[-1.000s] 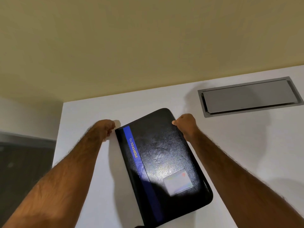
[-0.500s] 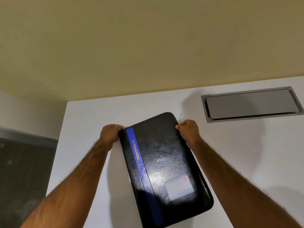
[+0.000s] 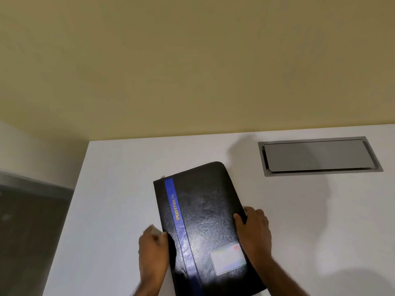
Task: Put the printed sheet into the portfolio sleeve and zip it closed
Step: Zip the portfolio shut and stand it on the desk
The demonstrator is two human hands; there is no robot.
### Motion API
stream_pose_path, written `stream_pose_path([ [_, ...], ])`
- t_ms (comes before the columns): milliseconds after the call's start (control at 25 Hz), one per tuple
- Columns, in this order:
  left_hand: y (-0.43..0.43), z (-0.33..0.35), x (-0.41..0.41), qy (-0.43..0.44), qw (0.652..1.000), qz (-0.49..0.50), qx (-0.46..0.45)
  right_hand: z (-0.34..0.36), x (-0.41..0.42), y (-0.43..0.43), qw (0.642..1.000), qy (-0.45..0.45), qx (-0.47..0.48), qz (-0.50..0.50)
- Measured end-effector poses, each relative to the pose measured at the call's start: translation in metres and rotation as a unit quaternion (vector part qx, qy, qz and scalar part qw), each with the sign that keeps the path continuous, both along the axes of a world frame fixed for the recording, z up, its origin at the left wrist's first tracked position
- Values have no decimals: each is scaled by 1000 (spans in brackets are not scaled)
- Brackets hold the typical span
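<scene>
A black zip portfolio (image 3: 205,212) with a blue stripe and gold "PORTFOLIO" lettering lies closed on the white table (image 3: 119,189). Its zip pull (image 3: 162,177) shows at the far left corner. My left hand (image 3: 152,248) rests against the portfolio's left edge, fingers fairly straight and thumb touching the spine. My right hand (image 3: 254,233) holds the right edge, thumb on the cover and fingers curled over the side. A clear card pocket (image 3: 227,258) sits on the near part of the cover. No printed sheet is in view.
A grey metal cable hatch (image 3: 318,155) is set flush into the table at the far right. The table's left edge (image 3: 70,201) drops to a dark floor. A beige wall stands behind the table.
Both hands have slid from the portfolio's far corners down its sides toward me. The portfolio stays closed on the table, and the zip pull is now uncovered.
</scene>
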State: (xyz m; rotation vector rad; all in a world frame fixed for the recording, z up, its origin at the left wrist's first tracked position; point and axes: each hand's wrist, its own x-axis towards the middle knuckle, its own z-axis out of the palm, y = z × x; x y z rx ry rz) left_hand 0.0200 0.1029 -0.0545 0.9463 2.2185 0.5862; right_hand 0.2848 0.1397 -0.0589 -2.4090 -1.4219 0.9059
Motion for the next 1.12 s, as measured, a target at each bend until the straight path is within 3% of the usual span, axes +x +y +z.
stream_pose_path([
  [120,-26,-2,10,-49,998,28,-17,2,-3,-19,1000,-3,-25,-5],
  [280,-21,5,28,-96,991,91,17,1,3,-6,988,122,-21,-88],
  [400,-7,6,33,-111,984,137,34,1,4,-2,982,145,1,-118],
  [680,60,17,37,-90,986,79,120,13,7,27,963,178,89,-184],
  [840,102,13,41,-95,988,56,112,18,13,61,960,172,117,-191],
  [1120,129,-2,40,-88,994,7,69,3,21,83,968,152,85,-179],
])
